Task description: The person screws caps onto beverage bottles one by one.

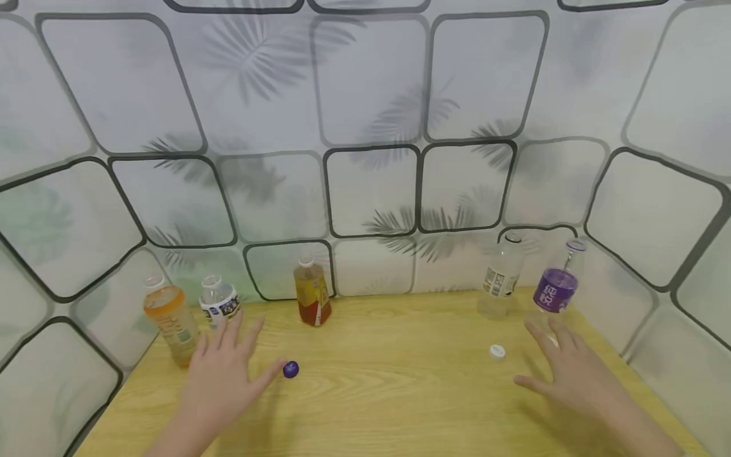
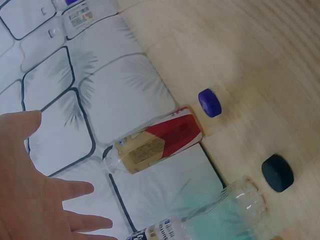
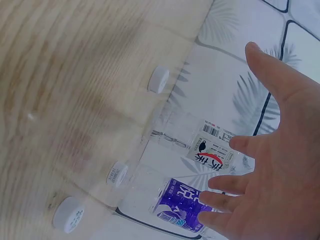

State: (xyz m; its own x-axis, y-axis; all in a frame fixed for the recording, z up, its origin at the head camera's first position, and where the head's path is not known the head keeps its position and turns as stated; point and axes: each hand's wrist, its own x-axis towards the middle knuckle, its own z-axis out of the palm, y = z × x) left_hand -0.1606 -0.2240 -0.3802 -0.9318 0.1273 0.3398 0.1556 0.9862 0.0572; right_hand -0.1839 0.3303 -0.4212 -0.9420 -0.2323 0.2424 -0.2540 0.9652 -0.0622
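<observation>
My left hand [image 1: 219,377] hovers over the table's left side, fingers spread and holding nothing. Its thumb tip overlaps a purple bottle cap [image 1: 290,369] in the head view. Beyond its fingers stand a small clear bottle [image 1: 219,306] and an orange-banded bottle [image 1: 171,320], both uncapped. In the left wrist view a dark cap [image 2: 277,173] lies near the clear bottle's base. My right hand [image 1: 577,374], also spread and holding nothing, is in front of a purple-labelled bottle [image 1: 556,290] and a clear white-labelled bottle [image 1: 500,282]. White caps [image 3: 158,79] lie near it.
An uncapped bottle with a yellow and red label [image 1: 312,292] stands at the back, left of centre. The wooden table [image 1: 394,381] is bounded by a patterned wall covering [image 1: 371,190] at the back and both sides.
</observation>
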